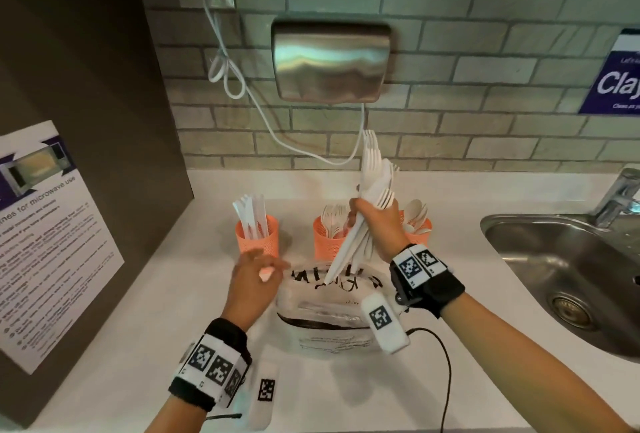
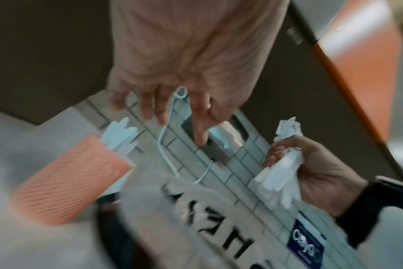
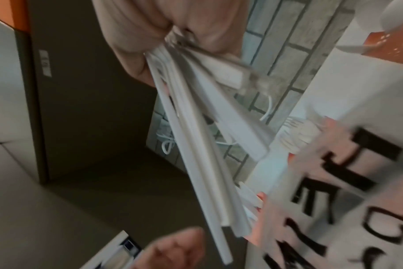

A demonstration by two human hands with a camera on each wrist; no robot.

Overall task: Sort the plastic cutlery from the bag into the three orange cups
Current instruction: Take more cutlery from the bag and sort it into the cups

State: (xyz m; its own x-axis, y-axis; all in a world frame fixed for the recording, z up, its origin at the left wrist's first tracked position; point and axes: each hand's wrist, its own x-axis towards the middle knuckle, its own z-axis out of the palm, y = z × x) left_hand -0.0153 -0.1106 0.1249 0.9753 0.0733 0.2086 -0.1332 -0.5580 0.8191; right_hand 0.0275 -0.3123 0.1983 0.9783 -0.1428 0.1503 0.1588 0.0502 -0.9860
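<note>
Grey-green brick tiles back a white kitchen counter (image 1: 156,294) where a person sorts disposable cutlery. Three orange perforated plastic cups stand in a row near the wall: the left cup (image 1: 257,237) holds white plastic knives (image 1: 250,214), the middle cup (image 1: 329,240) holds white plastic forks (image 1: 332,219), and the right cup (image 1: 420,228), largely hidden behind the raised wrist, shows white plastic spoons (image 1: 415,213).

The right hand (image 1: 379,228) is closed in a fist around a thick bundle of white plastic cutlery (image 1: 372,183), lifted above the counter in front of the middle and right cups; fork tines fan out at the top, while the flat handles (image 3: 203,163) splay downward toward the bag. The left hand (image 1: 254,280) hovers just in front of the left cup, fingers (image 2: 201,125) spread and loosely bent, holding nothing; its fingertips are close to the bag's near-left edge, though whether they touch it cannot be told through the blur.

Below the bundle lies the translucent white plastic bag with black lettering (image 1: 329,315), flat on the counter between the two forearms. Both wrists wear black bands carrying white blocks with square black-and-white markers.

On the wall hang a brushed-metal hand dryer (image 1: 330,64) and a looped white power cord (image 1: 239,86) running up to a socket. A stainless-steel sink (image 1: 571,280) with a tap sits at the right, a printed microwave-use notice (image 1: 52,238) is stuck to the dark brown cabinet side at the left, and a blue sign (image 1: 616,76) is fixed to the tiles at far right.
</note>
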